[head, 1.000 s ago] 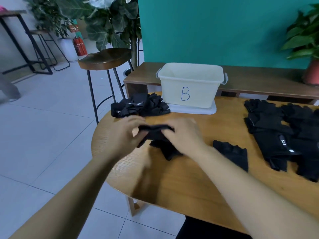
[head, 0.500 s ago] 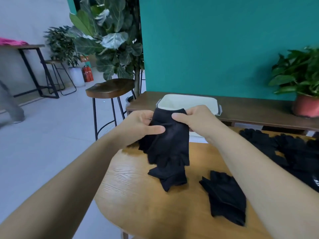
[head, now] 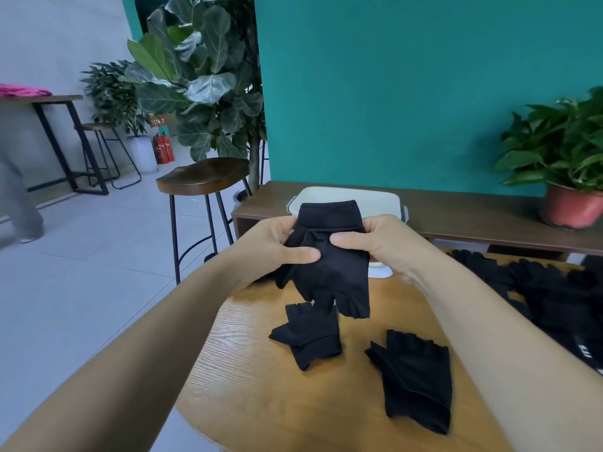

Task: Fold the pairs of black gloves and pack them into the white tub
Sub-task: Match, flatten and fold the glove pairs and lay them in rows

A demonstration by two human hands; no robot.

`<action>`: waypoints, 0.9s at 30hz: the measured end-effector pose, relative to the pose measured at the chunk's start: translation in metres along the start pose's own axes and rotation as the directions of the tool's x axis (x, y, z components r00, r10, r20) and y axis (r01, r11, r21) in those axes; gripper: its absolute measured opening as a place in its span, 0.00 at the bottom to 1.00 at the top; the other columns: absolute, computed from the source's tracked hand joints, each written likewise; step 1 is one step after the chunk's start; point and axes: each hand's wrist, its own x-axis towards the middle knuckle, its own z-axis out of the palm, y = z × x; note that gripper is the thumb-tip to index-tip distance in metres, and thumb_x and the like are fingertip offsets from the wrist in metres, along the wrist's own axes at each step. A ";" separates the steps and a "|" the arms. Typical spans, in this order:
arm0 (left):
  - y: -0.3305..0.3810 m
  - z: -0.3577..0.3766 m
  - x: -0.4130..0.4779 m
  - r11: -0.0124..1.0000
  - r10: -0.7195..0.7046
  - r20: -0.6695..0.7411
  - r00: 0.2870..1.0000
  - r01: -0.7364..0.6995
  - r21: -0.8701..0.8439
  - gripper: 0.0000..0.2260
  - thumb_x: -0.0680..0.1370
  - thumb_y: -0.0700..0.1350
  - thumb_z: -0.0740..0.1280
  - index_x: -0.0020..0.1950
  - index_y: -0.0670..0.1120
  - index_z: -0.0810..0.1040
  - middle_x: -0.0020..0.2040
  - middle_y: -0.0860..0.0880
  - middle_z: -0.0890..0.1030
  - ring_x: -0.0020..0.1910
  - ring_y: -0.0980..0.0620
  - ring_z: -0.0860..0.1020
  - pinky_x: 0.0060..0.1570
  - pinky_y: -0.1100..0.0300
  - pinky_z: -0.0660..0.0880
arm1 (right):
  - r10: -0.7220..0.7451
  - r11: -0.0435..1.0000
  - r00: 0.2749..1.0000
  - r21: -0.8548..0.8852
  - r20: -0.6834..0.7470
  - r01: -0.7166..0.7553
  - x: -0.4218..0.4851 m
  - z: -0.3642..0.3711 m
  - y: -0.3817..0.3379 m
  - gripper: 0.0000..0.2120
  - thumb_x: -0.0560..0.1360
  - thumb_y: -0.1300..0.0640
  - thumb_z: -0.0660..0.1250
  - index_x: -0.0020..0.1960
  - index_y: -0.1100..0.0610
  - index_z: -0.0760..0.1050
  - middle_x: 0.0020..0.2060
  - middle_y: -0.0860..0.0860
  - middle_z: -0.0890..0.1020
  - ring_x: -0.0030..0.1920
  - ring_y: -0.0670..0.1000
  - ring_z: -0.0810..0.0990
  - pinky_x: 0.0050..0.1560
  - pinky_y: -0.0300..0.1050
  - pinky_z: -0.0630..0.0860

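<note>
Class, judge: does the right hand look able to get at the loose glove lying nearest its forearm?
Probably yes, once freed. The loose glove lies uncovered on the table beside the forearm. But the right hand is pinching the held glove with the left hand.

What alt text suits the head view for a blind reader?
Left hand and right hand hold a black glove up near its cuff before the white tub. A loose glove and another glove lie on the wooden table, a glove pile at right.
</note>
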 end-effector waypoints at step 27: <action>-0.063 0.087 0.134 0.982 -0.187 0.313 0.931 0.165 0.097 0.26 0.69 0.40 0.72 0.68 0.46 0.77 0.59 0.45 0.83 0.61 0.46 0.80 0.68 0.48 0.72 | 0.215 0.975 0.969 0.074 -0.124 -0.207 0.002 -0.122 0.108 0.07 0.75 0.61 0.71 0.52 0.59 0.83 0.47 0.54 0.86 0.49 0.53 0.84 0.49 0.45 0.79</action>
